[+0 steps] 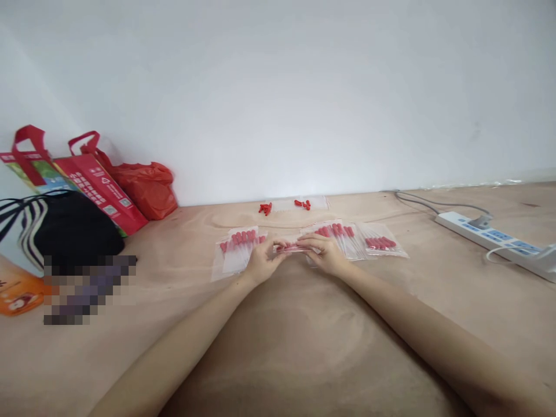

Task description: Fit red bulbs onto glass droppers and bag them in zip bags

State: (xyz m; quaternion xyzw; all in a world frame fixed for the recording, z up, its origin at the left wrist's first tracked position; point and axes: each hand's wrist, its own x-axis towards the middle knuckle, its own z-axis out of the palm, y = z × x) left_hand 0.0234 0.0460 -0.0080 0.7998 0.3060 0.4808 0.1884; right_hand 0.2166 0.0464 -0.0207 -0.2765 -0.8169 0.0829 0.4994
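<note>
Between my two hands is a small clear plastic bag [290, 247] with red-ended pieces inside. My left hand [263, 260] pinches its left side, and my right hand [325, 253] grips the right side, fingers closed. To the left lie clear bags [237, 249] holding thin white sticks with red tips. More such bags [343, 238] overlap on the right, and one bag [382, 242] lies at the far end of that row. Farther back are a loose pile of small red pieces [265, 208] and a second small pile [303, 204].
A white power strip [495, 234] with grey cables lies at the right. Along the left stand a red shopping bag [102, 188], a red plastic bag [145, 188] and a black drawstring bag [78, 229]. An orange packet [21, 292] is nearer. The wall [304, 98] closes the table's back.
</note>
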